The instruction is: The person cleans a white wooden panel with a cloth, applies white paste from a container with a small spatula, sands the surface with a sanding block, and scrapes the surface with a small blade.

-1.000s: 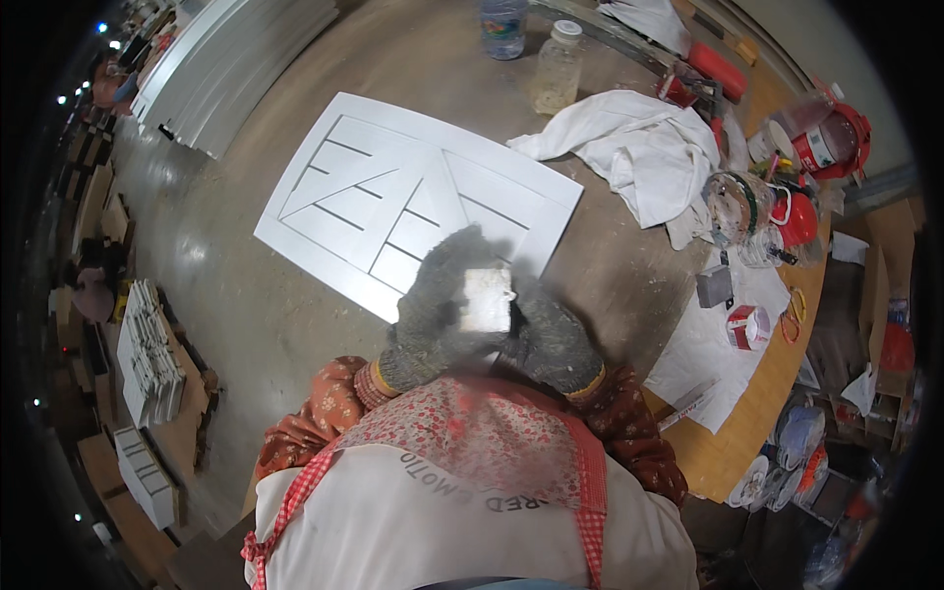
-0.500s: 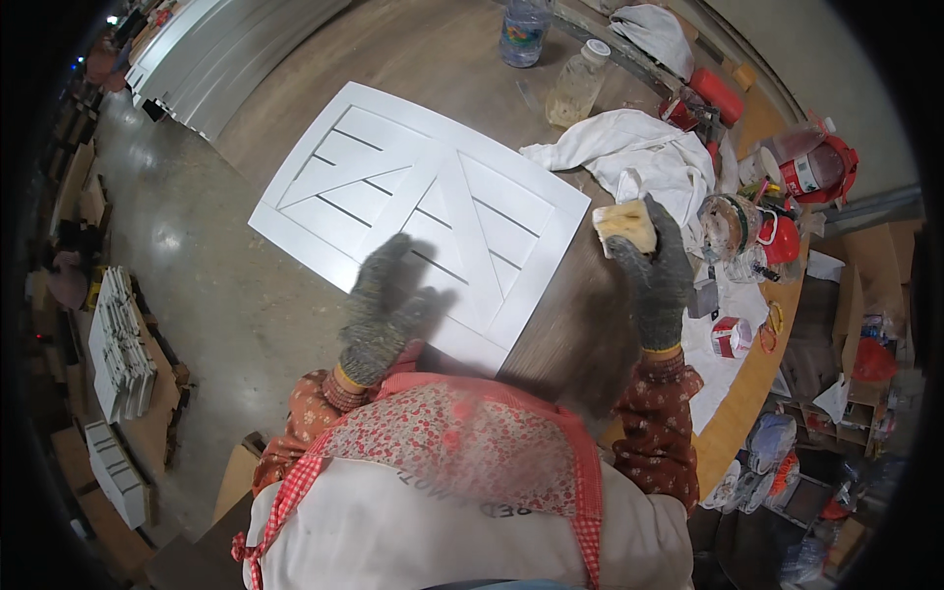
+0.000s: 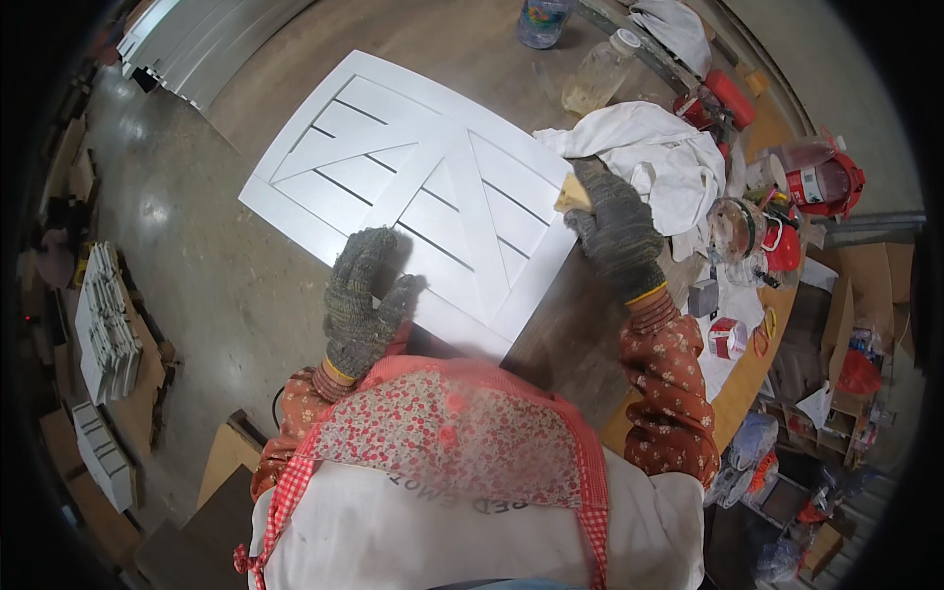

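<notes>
A white door panel (image 3: pixel 413 211) with slots and raised diagonal slats lies flat on the brown worktable. My left hand (image 3: pixel 362 295), in a grey knitted glove, rests at the panel's near left edge. Its thumb stands apart from the fingers and it holds nothing. At the panel's right edge, my gloved right hand (image 3: pixel 619 226) grips a pale yellow sponge (image 3: pixel 572 195). The sponge sits at the panel's border, partly covered by my fingers. Just beyond that hand lies a crumpled white cloth (image 3: pixel 644 143).
Along the right side are a cloudy plastic bottle (image 3: pixel 600 74), a blue-labelled bottle (image 3: pixel 543 22), a jar (image 3: pixel 733 226), a red-capped jug (image 3: pixel 824 185) and a small red-and-white cup (image 3: pixel 728 338). Slotted white panels (image 3: pixel 103 329) are stacked at floor level on the left.
My right hand has moved left and away from me, bringing the sponge to the panel's right edge. The left hand has shifted slightly left. The panel appears a little higher in view.
</notes>
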`<state>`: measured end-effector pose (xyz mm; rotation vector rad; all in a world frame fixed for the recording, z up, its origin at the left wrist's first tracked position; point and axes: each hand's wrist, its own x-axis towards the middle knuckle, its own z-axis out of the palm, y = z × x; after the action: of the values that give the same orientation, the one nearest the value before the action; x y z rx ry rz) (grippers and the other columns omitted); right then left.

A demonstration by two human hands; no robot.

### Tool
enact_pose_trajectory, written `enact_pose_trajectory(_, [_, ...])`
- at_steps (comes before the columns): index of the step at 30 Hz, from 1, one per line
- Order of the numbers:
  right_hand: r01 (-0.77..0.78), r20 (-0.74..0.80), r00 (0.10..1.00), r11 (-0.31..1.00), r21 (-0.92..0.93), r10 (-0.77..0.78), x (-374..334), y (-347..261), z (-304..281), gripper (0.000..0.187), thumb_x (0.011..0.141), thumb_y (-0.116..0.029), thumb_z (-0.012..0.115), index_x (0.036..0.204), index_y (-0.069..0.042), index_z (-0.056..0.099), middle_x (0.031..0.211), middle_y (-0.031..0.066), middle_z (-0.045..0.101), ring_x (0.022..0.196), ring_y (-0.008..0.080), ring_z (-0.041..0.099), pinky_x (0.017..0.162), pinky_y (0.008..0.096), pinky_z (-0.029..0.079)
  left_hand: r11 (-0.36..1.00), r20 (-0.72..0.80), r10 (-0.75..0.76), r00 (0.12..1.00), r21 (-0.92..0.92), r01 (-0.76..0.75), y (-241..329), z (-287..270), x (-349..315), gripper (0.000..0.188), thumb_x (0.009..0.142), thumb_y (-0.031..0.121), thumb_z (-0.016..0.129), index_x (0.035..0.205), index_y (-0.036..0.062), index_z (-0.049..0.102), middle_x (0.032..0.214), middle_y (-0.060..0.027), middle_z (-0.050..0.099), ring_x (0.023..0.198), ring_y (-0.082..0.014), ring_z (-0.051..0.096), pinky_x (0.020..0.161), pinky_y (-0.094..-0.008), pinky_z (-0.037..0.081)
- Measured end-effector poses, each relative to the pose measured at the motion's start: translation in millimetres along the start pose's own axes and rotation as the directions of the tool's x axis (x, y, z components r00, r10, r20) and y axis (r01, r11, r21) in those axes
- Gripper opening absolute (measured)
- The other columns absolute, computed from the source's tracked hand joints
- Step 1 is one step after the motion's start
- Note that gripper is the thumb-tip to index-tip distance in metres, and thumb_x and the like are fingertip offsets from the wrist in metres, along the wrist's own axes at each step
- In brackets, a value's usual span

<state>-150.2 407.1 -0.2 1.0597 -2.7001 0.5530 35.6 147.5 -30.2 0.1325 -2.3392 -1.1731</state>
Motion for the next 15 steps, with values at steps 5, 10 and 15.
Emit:
enact_pose_trajectory(5, [0.142, 0.122, 0.982, 0.990, 0.025, -0.144, -32.7, -29.9, 6.9, 0.059, 0.074, -0.022, 0.072, 0.127, -0.005, 0.053, 0.107, 0.0170, 0.062, 0.098, 0.0340, 0.060, 0.089, 0.0436, 0.046, 0.996, 0.057, 0.034, 0.998, 0.082, -0.039, -12.5, -1.5, -6.7, 0.056, 0.073, 0.010, 0.078, 0.123, 0.0042, 0.054, 0.122, -0.0157, 0.058, 0.112, -0.0315, 0.057, 0.093, -0.0400, 0.048])
enact_pose_trajectory(10, [0.113, 0.167, 0.982, 0.986, -0.122, -0.092, -23.7, -23.6, -0.9, 0.056, 0.077, -0.025, 0.069, 0.127, -0.006, 0.053, 0.110, 0.0159, 0.061, 0.103, 0.0313, 0.058, 0.088, 0.0425, 0.045, 0.987, 0.076, 0.060, 0.995, 0.142, -0.071, -13.0, -1.5, -6.9, 0.056, 0.072, 0.008, 0.077, 0.123, 0.0037, 0.054, 0.122, -0.0165, 0.058, 0.112, -0.0324, 0.057, 0.093, -0.0397, 0.048])
enact_pose_trajectory(15, [0.082, 0.255, 0.966, 0.984, -0.160, -0.039, -4.0, -16.7, -11.8, 0.052, 0.078, -0.024, 0.067, 0.125, -0.006, 0.054, 0.107, 0.0165, 0.060, 0.096, 0.0292, 0.058, 0.084, 0.0413, 0.045, 0.992, 0.084, 0.051, 0.995, 0.112, -0.060, -13.8, -4.7, -7.1, 0.054, 0.073, 0.007, 0.076, 0.123, 0.0026, 0.054, 0.122, -0.0169, 0.058, 0.112, -0.0330, 0.056, 0.094, -0.0394, 0.047])
